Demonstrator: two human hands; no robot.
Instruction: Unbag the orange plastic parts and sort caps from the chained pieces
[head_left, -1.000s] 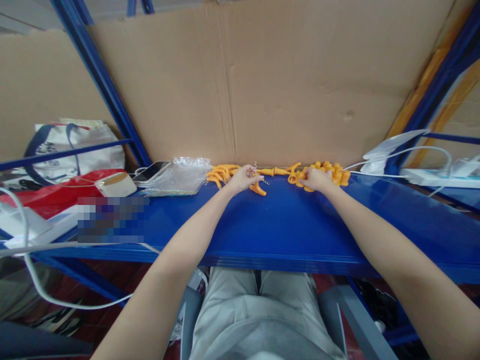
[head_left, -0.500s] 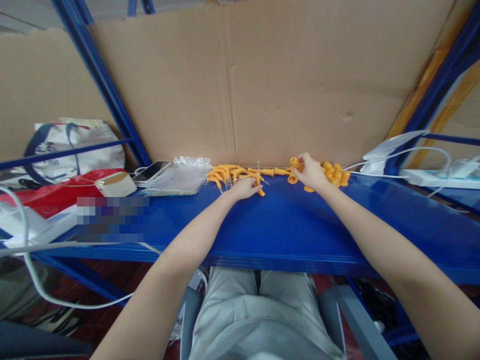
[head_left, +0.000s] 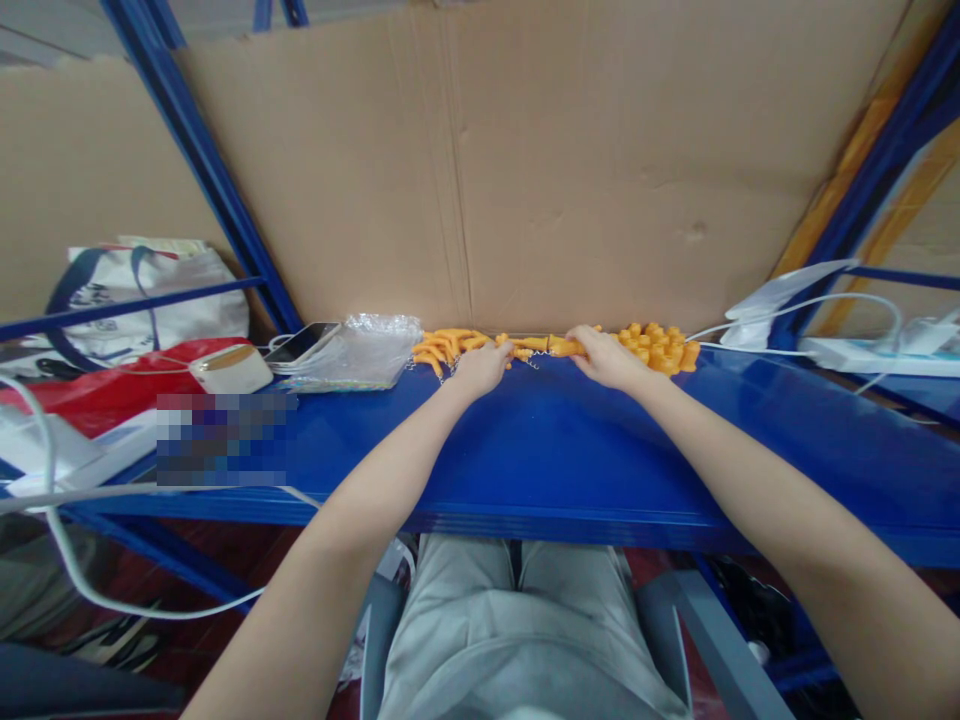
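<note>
My left hand (head_left: 484, 370) is closed around an orange corkscrew handle, mostly hidden by the fingers. The handle's metal spiral points right, toward my right hand (head_left: 611, 358). That hand is closed on an orange flared sleeve (head_left: 568, 346), its narrow end facing the spiral. I cannot tell whether spiral and sleeve touch. Left of my left hand lies a pile of orange corkscrew handles (head_left: 442, 345) with metal spirals. Right of my right hand stands a cluster of orange sleeves (head_left: 660, 348). Another orange piece (head_left: 536, 342) lies behind, between the hands.
A blue table (head_left: 555, 450) carries everything, with a cardboard panel (head_left: 570, 180) along its back. Clear plastic bags (head_left: 367, 355) and a phone (head_left: 307, 342) lie at left, near a red bag (head_left: 150, 375). White cables and a power strip (head_left: 862, 355) are at right.
My left hand has turned the corkscrew handle so its spiral swings from upright to lying sideways. My right hand has moved left and down with an orange sleeve, and the two hands are closer.
</note>
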